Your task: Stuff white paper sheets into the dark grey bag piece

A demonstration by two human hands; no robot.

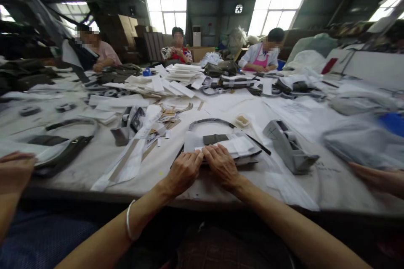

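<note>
Paper-wrapped stack (235,148): one, near front edge of surface (164,164), dark strap loop behind it. Two hands side by side at stack's near edge; left hand (184,171) and right hand (222,164) palms down, fingers curled, pressing white wrapping. One grey tape dispenser (288,146) just right of stack.

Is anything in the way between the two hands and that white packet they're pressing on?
No. The left hand and right hand already rest directly on the near edge of the white packet; nothing lies between.
</note>
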